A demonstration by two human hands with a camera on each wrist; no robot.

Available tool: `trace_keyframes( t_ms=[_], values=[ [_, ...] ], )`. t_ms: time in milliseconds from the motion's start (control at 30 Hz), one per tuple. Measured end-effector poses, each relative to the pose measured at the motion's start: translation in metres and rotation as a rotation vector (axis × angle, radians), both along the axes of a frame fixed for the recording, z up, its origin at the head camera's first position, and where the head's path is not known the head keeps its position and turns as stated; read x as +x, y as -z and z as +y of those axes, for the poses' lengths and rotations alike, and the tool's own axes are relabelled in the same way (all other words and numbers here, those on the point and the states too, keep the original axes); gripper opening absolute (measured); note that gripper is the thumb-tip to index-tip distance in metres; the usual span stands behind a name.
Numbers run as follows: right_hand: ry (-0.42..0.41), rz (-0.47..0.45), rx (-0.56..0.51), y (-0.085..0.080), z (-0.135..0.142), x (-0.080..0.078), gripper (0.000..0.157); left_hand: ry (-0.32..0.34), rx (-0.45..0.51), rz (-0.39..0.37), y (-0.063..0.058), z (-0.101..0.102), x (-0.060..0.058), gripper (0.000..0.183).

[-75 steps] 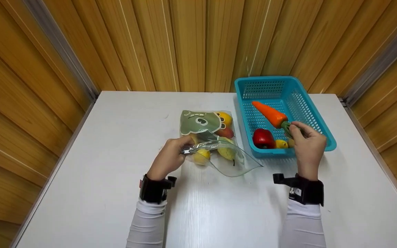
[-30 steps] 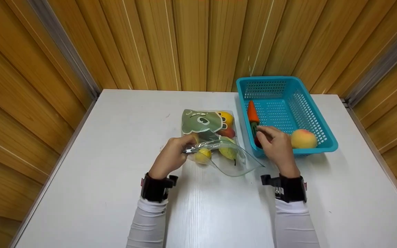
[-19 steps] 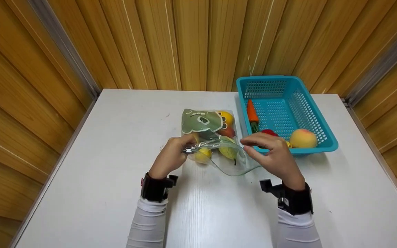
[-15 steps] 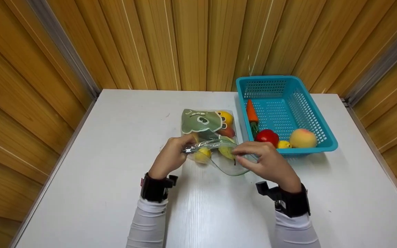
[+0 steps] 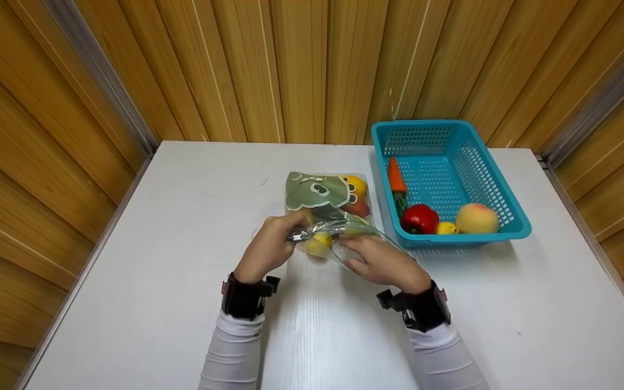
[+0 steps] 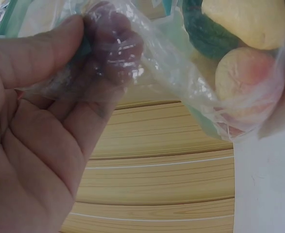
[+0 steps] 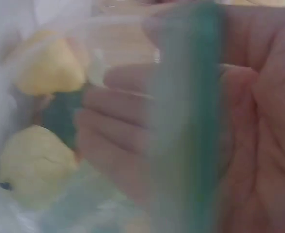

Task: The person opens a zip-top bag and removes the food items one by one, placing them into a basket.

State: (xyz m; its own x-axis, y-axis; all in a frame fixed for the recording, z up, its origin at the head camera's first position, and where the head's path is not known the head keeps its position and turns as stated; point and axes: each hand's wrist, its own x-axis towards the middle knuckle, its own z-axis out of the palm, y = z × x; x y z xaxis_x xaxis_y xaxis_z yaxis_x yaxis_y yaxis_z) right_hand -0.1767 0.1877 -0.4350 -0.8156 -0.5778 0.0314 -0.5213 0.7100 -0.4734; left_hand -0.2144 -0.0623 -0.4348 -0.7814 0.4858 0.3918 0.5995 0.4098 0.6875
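Note:
A clear zip bag with a green cartoon face [image 5: 317,192] lies on the white table, its mouth toward me. Through the plastic show a lemon [image 5: 319,245], a yellow fruit [image 5: 357,185], a reddish fruit [image 5: 359,208] and part of a pear [image 7: 35,165]. My left hand [image 5: 271,246] pinches the left corner of the bag's mouth by the zip slider, thumb against curled fingers. Inside the mouth reaches my right hand [image 5: 382,262], holding nothing that I can see. Its fingers look extended in the blurred right wrist view, behind the bag's green edge.
Right of the bag stands a blue plastic basket [image 5: 523,230]. In it are a carrot [image 5: 396,176], a red bell pepper [image 5: 419,219], a small lemon [image 5: 447,228] and a peach [image 5: 476,218]. Wood-patterned walls [image 5: 301,70] enclose the table behind and at both sides.
The right hand has laid the carrot along the basket's left side, left the basket and moved left into the bag's mouth. The left hand has kept its hold on the bag.

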Motion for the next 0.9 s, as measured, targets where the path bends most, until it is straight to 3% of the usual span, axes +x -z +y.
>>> trace_keyframes(
  t_ms=[267,567,767,900],
  values=[
    [0.16,0.003,-0.064,0.018,-0.005,-0.011,0.019,0.016,-0.003,0.003,0.0,0.003,0.001,0.046],
    [0.411,-0.13,0.01,0.029,-0.002,-0.014,0.037,0.036,-0.023,0.012,0.0,0.008,0.005,0.041],
    [0.448,-0.145,-0.006,0.035,0.002,-0.016,0.036,0.037,-0.038,-0.003,0.0,0.011,0.005,0.039],
    [0.467,-0.149,0.014,0.036,0.003,-0.017,0.044,0.034,-0.052,-0.007,0.001,0.011,0.005,0.04]
  ],
)
